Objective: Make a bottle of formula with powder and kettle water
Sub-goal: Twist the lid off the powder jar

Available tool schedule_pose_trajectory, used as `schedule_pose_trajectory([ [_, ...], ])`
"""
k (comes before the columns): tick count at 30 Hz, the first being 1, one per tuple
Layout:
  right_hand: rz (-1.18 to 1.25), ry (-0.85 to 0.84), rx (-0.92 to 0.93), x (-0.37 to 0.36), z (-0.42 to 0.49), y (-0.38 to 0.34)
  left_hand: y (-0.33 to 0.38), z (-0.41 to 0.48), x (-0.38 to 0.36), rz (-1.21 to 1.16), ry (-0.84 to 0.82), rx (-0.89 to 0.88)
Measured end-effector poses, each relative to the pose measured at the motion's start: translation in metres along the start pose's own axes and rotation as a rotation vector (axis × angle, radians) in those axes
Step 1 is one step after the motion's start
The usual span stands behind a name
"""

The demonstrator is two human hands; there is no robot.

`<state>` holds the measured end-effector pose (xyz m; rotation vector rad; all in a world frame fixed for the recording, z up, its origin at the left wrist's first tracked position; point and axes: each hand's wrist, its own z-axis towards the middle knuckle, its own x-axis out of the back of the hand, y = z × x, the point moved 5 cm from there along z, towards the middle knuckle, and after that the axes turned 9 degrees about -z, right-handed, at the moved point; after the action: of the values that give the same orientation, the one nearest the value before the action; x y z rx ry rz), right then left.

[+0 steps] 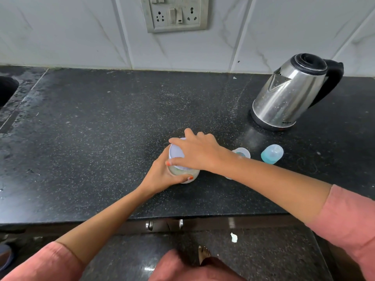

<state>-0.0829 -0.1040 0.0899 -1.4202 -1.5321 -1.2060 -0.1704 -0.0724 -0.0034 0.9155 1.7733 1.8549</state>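
Powder jar: centre of frame, on the tabletop. Mostly hidden by both hands; only the pale lid and a strip of translucent wall with pale contents show.

Left hand: fingers wrapped round the jar's side from the lower left, clasping it.

Right hand: lies over the lid from the right, fingers curled down around its rim, gripping it. Whether the lid is seated or loose cannot be told.

Bottle: just right of the right wrist; only a clear rim with a teal tint inside shows, the rest hidden behind the forearm. Contents not readable.

Teal cap: right of the bottle, apart from it; seems to lie tilted on the tabletop.

Kettle: upper right, steel body, black lid and handle, on its base, spout toward the left. Well apart from the jar.

Tabletop: black speckled stone, pale scuffs and smears. Dark shape at the far left edge, cut off, unidentified.

Room: white marbled wall tiles; switch-and-socket plate at top centre, upper part cut off. Below the tabletop edge, metal drawer handles, dark floor, a white scrap, a bare foot. Pink sleeves at the lower corners.
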Motion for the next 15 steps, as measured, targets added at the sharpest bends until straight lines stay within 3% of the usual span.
schedule_pose_trajectory([
  [8, 0.156, -0.162, 0.356, 0.006, -0.001, -0.002, -0.004, 0.0, 0.0, 0.032, 0.002, 0.064],
  [10, 0.219, -0.163, 0.335, 0.005, 0.0, 0.0, -0.004, 0.001, 0.0, 0.031, 0.006, 0.053],
  [15, 0.201, -0.06, 0.059, 0.0, -0.002, 0.008, -0.007, 0.001, 0.0, 0.005, 0.015, 0.035],
])
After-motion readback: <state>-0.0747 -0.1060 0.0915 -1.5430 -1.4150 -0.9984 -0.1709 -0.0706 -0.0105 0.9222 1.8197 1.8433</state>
